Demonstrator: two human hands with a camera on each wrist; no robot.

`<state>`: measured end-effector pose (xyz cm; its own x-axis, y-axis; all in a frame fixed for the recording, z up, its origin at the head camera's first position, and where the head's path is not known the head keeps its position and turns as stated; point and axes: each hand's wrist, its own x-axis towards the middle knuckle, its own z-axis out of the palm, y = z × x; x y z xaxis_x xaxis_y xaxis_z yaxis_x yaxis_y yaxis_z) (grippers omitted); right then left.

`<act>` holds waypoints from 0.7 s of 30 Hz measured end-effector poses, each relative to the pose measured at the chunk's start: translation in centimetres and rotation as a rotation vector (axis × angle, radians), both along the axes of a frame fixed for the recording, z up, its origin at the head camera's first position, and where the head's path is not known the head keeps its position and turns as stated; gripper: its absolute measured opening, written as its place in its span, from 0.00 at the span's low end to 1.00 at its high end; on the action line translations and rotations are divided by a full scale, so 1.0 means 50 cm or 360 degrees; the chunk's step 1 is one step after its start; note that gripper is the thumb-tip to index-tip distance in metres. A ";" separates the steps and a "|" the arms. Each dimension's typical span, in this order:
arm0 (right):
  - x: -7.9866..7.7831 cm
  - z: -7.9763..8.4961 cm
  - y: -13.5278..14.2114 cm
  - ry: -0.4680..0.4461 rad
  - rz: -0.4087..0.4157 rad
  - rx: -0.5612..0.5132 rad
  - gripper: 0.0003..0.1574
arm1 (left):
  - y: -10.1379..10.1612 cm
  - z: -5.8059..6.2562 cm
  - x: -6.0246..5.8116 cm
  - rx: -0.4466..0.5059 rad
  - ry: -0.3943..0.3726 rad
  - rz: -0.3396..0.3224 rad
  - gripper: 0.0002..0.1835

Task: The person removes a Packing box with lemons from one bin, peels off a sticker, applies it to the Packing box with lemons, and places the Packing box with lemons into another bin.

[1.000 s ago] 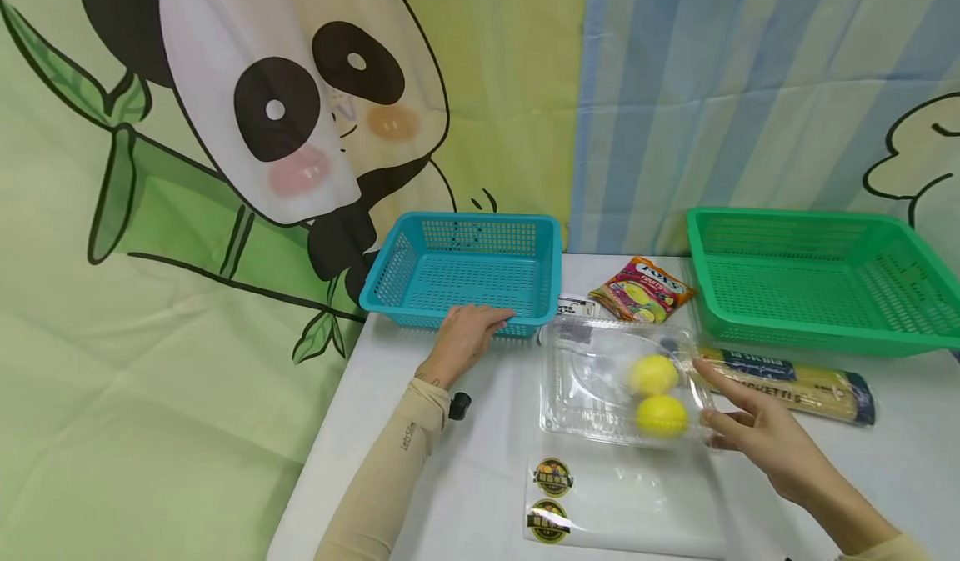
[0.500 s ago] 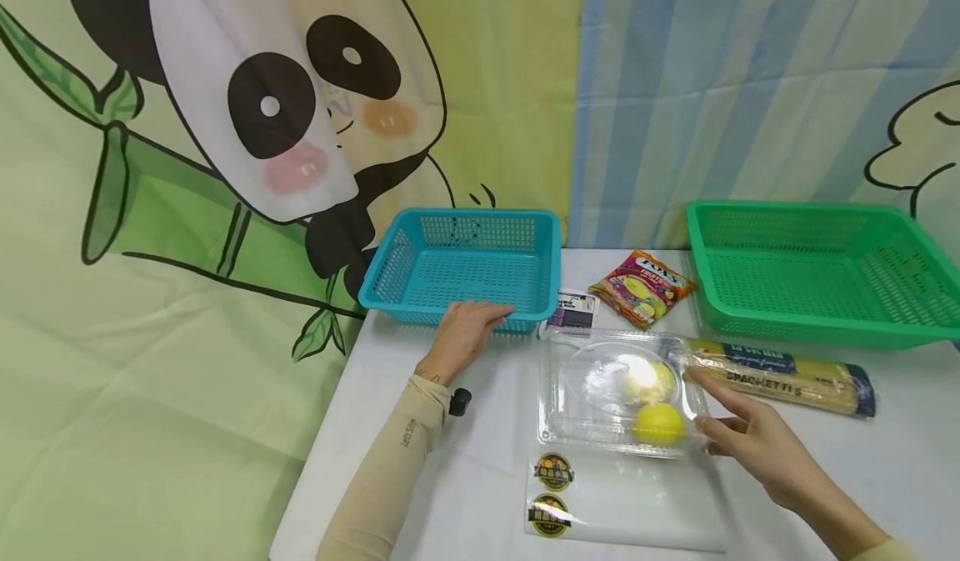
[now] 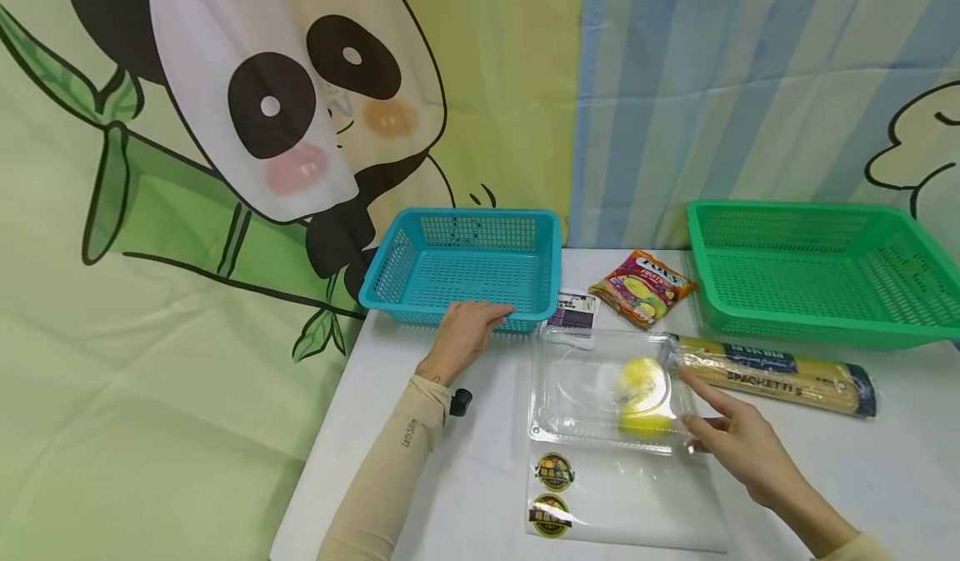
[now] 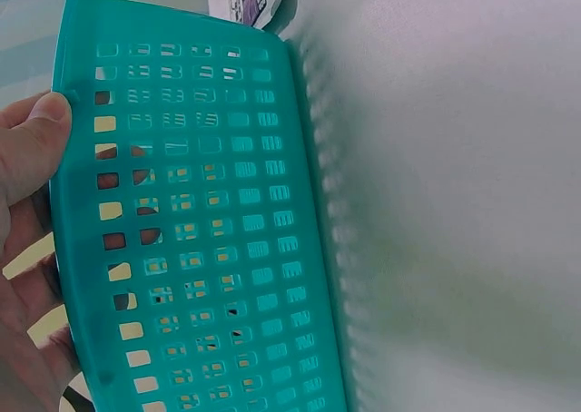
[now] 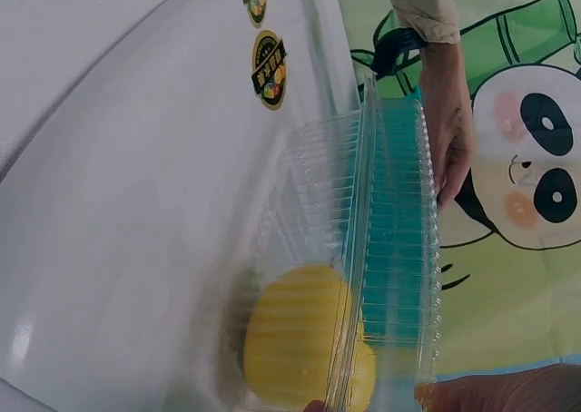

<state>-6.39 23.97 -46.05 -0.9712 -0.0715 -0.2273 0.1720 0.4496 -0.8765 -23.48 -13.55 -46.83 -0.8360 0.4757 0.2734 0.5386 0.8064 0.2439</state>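
Note:
My left hand (image 3: 467, 336) grips the near rim of a blue plastic basket (image 3: 480, 214). In the left wrist view its thumb (image 4: 47, 122) lies on the outer side of the rim, and other fingers show through the holes of the basket wall (image 4: 204, 194). With my right hand (image 3: 738, 448) I hold the right end of a clear plastic clamshell box (image 3: 573, 390), lid down over it. Inside, at its right side, are two lemons (image 3: 641, 378), blurred by glare; the right wrist view shows a lemon (image 5: 295, 339) through the clear wall.
A spaghetti pack (image 3: 780, 378) lies right of the box. Behind are a Fox's candy bag (image 3: 643, 288) and a purple-white packet (image 3: 573, 313). A green basket (image 3: 795, 328) stands back right. In front lies a glossy white sheet (image 3: 637, 503) with two round stickers (image 3: 553, 472).
My right hand has moved left with the clear box, drawing it off the spaghetti pack and toward the blue basket. The left hand stays on the basket rim.

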 end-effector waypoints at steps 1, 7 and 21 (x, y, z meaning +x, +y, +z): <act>0.000 0.001 -0.002 0.0000 -0.0003 0.0011 0.45 | 0.000 0.000 0.000 0.0006 -0.0003 0.0000 0.17; 0.003 0.001 -0.007 -0.0032 -0.0016 0.0031 0.46 | 0.001 0.000 0.000 0.0015 -0.0017 0.0007 0.17; 0.024 0.023 0.006 0.0082 0.0044 0.0284 0.45 | -0.004 0.010 0.008 0.0132 -0.0015 -0.0074 0.17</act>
<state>-5.19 24.29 -44.90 -0.9801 -0.0612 -0.1888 0.1145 0.6028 -0.7896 -23.09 -13.73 -46.33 -0.8164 0.4901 0.3055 0.5723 0.7576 0.3140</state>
